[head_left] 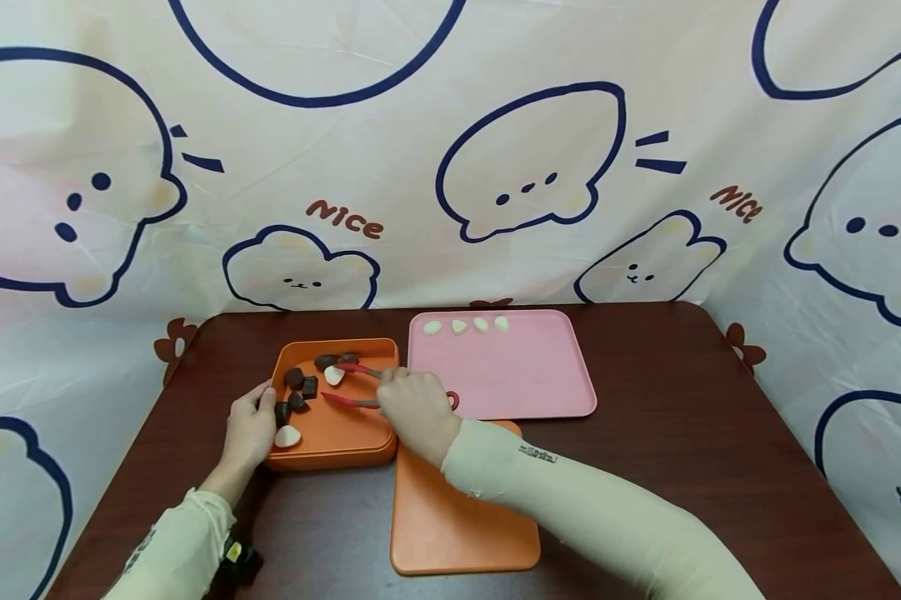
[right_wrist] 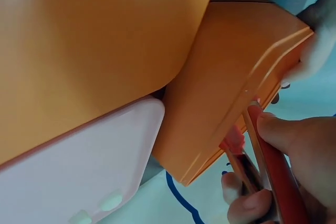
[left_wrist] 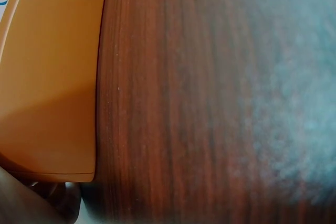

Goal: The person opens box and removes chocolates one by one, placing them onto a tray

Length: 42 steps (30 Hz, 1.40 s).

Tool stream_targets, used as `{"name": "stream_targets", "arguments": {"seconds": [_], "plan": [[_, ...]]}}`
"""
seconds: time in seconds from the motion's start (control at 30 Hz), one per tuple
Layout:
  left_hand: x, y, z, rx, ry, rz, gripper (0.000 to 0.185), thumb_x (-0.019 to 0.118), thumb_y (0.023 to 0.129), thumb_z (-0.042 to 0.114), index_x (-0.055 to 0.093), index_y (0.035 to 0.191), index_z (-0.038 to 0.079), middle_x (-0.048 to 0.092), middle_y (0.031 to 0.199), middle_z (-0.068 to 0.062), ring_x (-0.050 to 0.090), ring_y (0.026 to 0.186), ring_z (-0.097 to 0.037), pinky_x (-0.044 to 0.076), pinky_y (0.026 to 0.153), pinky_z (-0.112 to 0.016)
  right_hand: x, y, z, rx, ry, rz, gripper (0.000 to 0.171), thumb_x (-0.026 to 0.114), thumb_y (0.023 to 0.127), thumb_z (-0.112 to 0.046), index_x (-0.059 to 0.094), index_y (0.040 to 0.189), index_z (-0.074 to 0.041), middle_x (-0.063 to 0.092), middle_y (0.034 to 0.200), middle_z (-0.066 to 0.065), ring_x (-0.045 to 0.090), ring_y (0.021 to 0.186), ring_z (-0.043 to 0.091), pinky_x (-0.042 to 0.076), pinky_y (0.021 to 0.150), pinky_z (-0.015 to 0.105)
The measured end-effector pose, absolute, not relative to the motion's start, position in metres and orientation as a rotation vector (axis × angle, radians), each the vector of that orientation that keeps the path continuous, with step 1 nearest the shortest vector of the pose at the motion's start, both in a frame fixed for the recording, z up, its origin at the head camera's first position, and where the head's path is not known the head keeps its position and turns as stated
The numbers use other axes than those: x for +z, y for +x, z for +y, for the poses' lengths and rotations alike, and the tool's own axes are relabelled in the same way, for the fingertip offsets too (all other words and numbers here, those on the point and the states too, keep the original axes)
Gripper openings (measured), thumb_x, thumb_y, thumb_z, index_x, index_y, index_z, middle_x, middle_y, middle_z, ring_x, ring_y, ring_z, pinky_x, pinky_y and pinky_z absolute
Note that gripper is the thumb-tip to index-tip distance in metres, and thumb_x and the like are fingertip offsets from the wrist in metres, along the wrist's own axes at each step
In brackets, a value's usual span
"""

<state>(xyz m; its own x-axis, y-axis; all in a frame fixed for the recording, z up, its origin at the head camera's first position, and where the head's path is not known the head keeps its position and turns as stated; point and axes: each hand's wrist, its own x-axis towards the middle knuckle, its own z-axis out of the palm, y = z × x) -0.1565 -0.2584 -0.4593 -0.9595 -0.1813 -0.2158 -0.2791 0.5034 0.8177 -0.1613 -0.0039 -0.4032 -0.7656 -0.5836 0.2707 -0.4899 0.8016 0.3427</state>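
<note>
Your right hand (head_left: 418, 408): fingers clenched round tongs (head_left: 348, 402), spread over box (head_left: 348, 429), near white piece (head_left: 333, 377). Your left hand (head_left: 251, 428): fingers gripping box's left side.

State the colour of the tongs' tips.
Red; the tongs' tips show best in the head view.

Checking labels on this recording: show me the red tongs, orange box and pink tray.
Red tongs (head_left: 347, 402): head view, nearer red tip.
Orange box (head_left: 332, 460): head view, near wall.
Pink tray (head_left: 506, 371): head view, bare middle.
</note>
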Motion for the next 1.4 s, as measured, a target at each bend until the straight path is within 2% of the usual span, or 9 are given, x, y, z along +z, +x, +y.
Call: {"name": "stream_targets", "arguments": {"seconds": [0.13, 0.33, 0.63, 0.8, 0.87, 1.0, 1.2, 1.4], "plan": [[-0.459, -0.157, -0.258, 1.465, -0.396, 2.633, 0.059, 0.019, 0.112, 0.035, 0.02, 0.161, 0.003, 0.023, 0.166, -0.024, 0.018, 0.155, -0.042, 0.02, 0.124, -0.06, -0.406, -0.164, -0.006, -0.401, 0.812, -2.57, 0.03, 0.072, 0.093, -0.043, 0.073, 0.098, -0.013, 0.067, 0.077, -0.004, 0.064, 0.058, 0.008, 0.055, 0.05, 0.024], [-0.46, -0.158, -0.258, 1.468, -0.402, 2.645, 0.058, 0.02, 0.112, 0.034, 0.022, 0.161, 0.002, 0.025, 0.165, -0.024, 0.019, 0.155, -0.042, 0.021, 0.124, -0.06, -0.408, -0.167, -0.006, -0.463, 0.813, -2.494, 0.015, 0.063, 0.1, -0.024, 0.072, 0.092, -0.016, 0.065, 0.073, -0.005, 0.062, 0.057, 0.007, 0.053, 0.049, 0.023], [-0.46, -0.16, -0.26, 1.466, -0.409, 2.636, 0.06, 0.018, 0.111, 0.036, 0.02, 0.161, 0.003, 0.023, 0.166, -0.024, 0.018, 0.155, -0.042, 0.02, 0.124, -0.06, -0.411, -0.17, -0.007, -0.504, 0.85, -2.477, 0.017, 0.061, 0.101, -0.024, 0.072, 0.095, -0.014, 0.065, 0.074, -0.005, 0.061, 0.057, 0.005, 0.053, 0.048, 0.022], [-0.46, -0.159, -0.259, 1.468, -0.416, 2.645, 0.059, 0.019, 0.112, 0.035, 0.021, 0.161, 0.002, 0.024, 0.165, -0.024, 0.018, 0.155, -0.041, 0.02, 0.124, -0.06, -0.411, -0.171, -0.007, -0.506, 0.873, -2.446, 0.03, 0.06, 0.101, -0.041, 0.072, 0.095, -0.015, 0.064, 0.072, -0.005, 0.061, 0.057, 0.005, 0.053, 0.048, 0.021], [-0.461, -0.16, -0.259, 1.469, -0.419, 2.649, 0.059, 0.02, 0.112, 0.034, 0.022, 0.161, 0.002, 0.025, 0.165, -0.024, 0.019, 0.155, -0.041, 0.02, 0.124, -0.059, -0.41, -0.171, -0.005, -0.501, 0.895, -2.451, 0.028, 0.06, 0.102, -0.038, 0.073, 0.097, -0.015, 0.065, 0.073, -0.005, 0.062, 0.058, 0.005, 0.055, 0.05, 0.022], [-0.461, -0.16, -0.259, 1.477, -0.419, 2.649, 0.058, 0.02, 0.112, 0.034, 0.023, 0.16, 0.002, 0.025, 0.165, -0.024, 0.019, 0.155, -0.041, 0.02, 0.124, -0.059, -0.406, -0.171, 0.0, -0.47, 0.938, -2.53, 0.016, 0.06, 0.102, -0.022, 0.074, 0.101, -0.014, 0.07, 0.079, -0.004, 0.065, 0.063, 0.005, 0.057, 0.053, 0.023], [-0.463, -0.16, -0.259, 1.476, -0.404, 2.656, 0.058, 0.02, 0.112, 0.034, 0.023, 0.161, 0.002, 0.025, 0.165, -0.025, 0.02, 0.154, -0.042, 0.021, 0.123, -0.061, -0.402, -0.175, 0.009, -0.291, 0.947, -2.721, 0.027, 0.064, 0.1, -0.039, 0.072, 0.104, -0.013, 0.073, 0.08, -0.003, 0.07, 0.069, 0.01, 0.059, 0.056, 0.028], [-0.465, -0.16, -0.26, 1.474, -0.412, 2.65, 0.059, 0.02, 0.112, 0.036, 0.023, 0.161, 0.003, 0.025, 0.165, -0.025, 0.02, 0.154, -0.043, 0.021, 0.123, -0.061, -0.4, -0.18, 0.015, -0.092, 0.917, -2.876, 0.029, 0.064, 0.099, -0.042, 0.072, 0.102, -0.014, 0.073, 0.08, -0.002, 0.067, 0.068, 0.011, 0.06, 0.063, 0.028]]}}
